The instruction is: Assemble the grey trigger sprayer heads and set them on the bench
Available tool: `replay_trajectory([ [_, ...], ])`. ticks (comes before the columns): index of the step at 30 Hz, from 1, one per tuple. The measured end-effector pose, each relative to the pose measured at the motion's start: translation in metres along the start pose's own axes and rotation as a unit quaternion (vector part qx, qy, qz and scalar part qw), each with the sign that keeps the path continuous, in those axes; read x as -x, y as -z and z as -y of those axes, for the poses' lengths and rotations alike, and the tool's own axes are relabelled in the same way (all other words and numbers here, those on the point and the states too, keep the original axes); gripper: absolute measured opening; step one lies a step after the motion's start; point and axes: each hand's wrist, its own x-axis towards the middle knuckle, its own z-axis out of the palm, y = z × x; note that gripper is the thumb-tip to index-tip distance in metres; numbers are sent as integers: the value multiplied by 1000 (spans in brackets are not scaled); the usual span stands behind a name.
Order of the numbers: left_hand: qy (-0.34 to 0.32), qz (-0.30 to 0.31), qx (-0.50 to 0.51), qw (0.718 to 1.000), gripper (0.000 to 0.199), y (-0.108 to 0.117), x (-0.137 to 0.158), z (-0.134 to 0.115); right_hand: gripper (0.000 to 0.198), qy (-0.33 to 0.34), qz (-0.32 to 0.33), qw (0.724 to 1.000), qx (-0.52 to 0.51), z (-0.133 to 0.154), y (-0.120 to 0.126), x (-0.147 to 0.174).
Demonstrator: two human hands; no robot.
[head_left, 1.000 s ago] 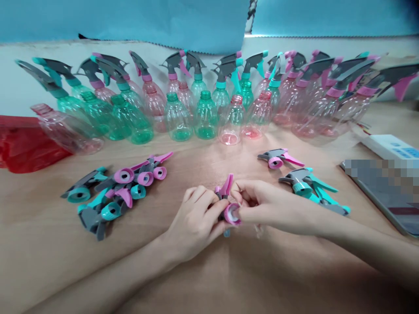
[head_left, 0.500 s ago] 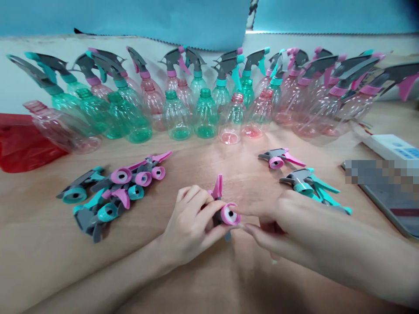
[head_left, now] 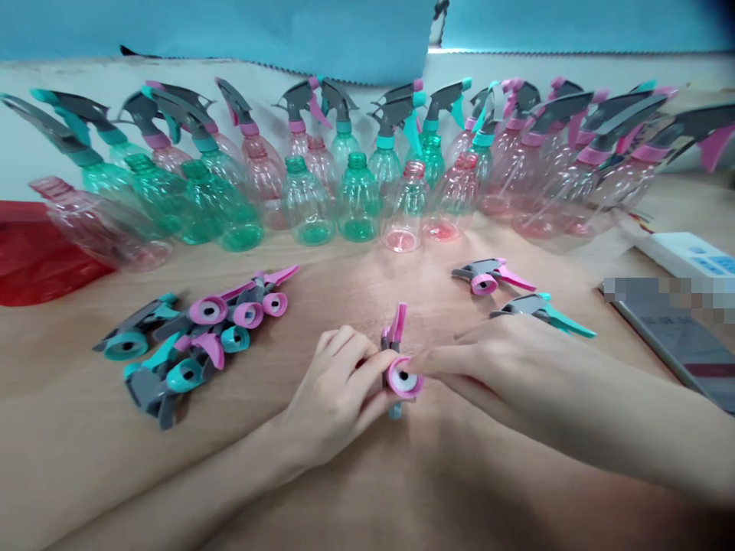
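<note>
My left hand point(head_left: 333, 402) is closed around a grey trigger spray head with a pink trigger and pink collar point(head_left: 405, 377). The collar's opening faces me, showing a white disc with a dark hole in the middle. My right hand point(head_left: 488, 360) reaches in from the right with its fingers stretched out. Its index fingertip touches the white disc inside the collar's upper edge; its thumb is mostly hidden. Beyond my right hand lie a pink-collared spray head point(head_left: 484, 285) and a turquoise-triggered spray head point(head_left: 531, 308), partly covered by the hand.
Several loose spray heads point(head_left: 207, 310) lie in a pile on the left. Along the wall stand clear green bottles point(head_left: 358, 203) and pink bottles point(head_left: 405, 210), some topped with spray heads. A red bag point(head_left: 46, 252) is at far left, a phone point(head_left: 666, 337) at right beside a white box point(head_left: 689, 256).
My right index finger has moved onto the white disc inside the collar, and the right thumb has gone from sight. The spray head's trigger has shifted slightly right. My left hand keeps its hold.
</note>
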Motion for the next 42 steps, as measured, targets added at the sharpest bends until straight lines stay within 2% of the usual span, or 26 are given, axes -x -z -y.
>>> replay_trajectory([
  [5,13,-2,7,1000,18,1,1,-1,27,-26,25,999,21,13,-6,8],
  [11,22,-8,7,1000,18,-2,1,1,25,-17,49,999,-5,20,-13,0],
  [19,14,0,-2,1000,18,-1,1,5,29,-11,64,998,6,3,-8,-4],
  [22,20,9,2,1000,20,-1,2,6,28,-13,67,997,-35,-3,-8,-7],
  [27,43,9,21,999,22,-1,2,6,28,-52,24,996,-71,0,-7,-15],
  [32,58,4,30,998,23,-1,2,6,29,-74,-8,996,-52,7,-10,-11],
  [37,63,2,38,997,24,0,3,4,21,-109,-31,993,20,5,-33,2],
  [42,68,13,24,997,21,0,4,4,16,-90,-72,985,130,4,-61,6],
])
